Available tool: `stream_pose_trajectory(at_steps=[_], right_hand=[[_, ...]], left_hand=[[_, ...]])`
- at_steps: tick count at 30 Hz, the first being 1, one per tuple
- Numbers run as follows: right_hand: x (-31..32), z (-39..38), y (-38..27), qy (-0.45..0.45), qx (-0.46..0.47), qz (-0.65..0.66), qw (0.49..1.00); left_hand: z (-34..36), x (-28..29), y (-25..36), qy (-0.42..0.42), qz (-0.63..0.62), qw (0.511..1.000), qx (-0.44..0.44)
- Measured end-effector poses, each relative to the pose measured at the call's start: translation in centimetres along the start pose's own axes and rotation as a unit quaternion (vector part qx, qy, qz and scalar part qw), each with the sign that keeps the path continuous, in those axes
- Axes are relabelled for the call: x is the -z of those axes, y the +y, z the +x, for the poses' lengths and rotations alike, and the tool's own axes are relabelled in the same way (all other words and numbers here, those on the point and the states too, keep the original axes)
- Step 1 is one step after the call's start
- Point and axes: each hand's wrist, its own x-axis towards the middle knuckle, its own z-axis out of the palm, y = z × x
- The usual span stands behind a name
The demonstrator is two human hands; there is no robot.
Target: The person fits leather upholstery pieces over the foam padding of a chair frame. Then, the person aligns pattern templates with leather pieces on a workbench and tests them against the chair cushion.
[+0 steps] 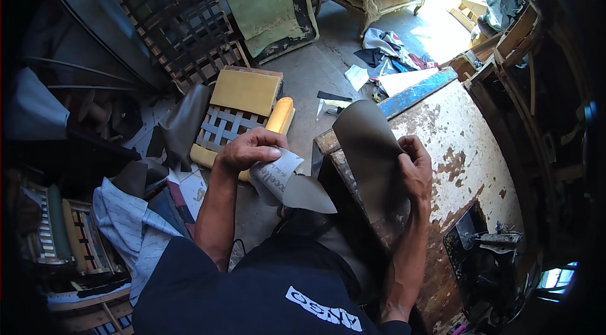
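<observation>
Grey-brown leatherette sheet (369,146) drapes over the peeling white wooden counter (461,146) edge, right hand (413,168) fingers pinching its right rim. Left hand (249,149), raised left of it over open floor, pinches the sheet's folded corner (287,177).

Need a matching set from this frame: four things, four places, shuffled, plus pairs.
Things:
1. grey-brown leatherette sheet
2. black sewing machine
3. yellow foam cushion
4. grey fabric-backed strip

Places:
A. lower right, on the worn white tabletop
B. on the floor, atop a webbed seat frame
C. under the left hand
D. held by the right hand, draped over the table edge

Pairs: 1-D, 2-A, 3-B, 4-C
</observation>
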Motion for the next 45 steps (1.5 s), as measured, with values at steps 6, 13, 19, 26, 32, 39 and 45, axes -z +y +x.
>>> stream_pose_trajectory(at_steps=[6,13,19,26,32,39,45], right_hand=[[1.0,0.0,-3.8,-0.117,-0.042,0.129,0.984],[-0.7,0.7,-3.9,-0.192,0.014,0.107,0.975],[-4.9,0.5,-8.1,-0.394,0.03,-0.032,0.918],[-13.5,3.8,-5.6,-0.362,0.043,-0.19,0.912],[-17.8,7.7,-3.7,-0.405,-0.001,-0.18,0.896],[-20.2,11.3,-5.7,-0.554,-0.135,-0.011,0.821],[-18.7,15.5,-6.8,-0.416,-0.167,-0.052,0.892]], left_hand=[[0.6,0.3,-0.8,-0.029,-0.023,0.998,-0.055],[0.7,1.1,-2.5,0.006,-0.178,0.967,-0.183],[0.9,1.2,-0.3,0.158,-0.147,0.951,-0.219],[1.6,4.4,0.4,0.242,-0.048,0.947,-0.207],[-1.2,6.3,0.7,0.251,-0.043,0.946,-0.199],[-1.7,7.6,-0.2,0.555,0.354,0.752,0.004],[2.8,0.5,-11.3,0.425,0.115,0.896,0.048]])
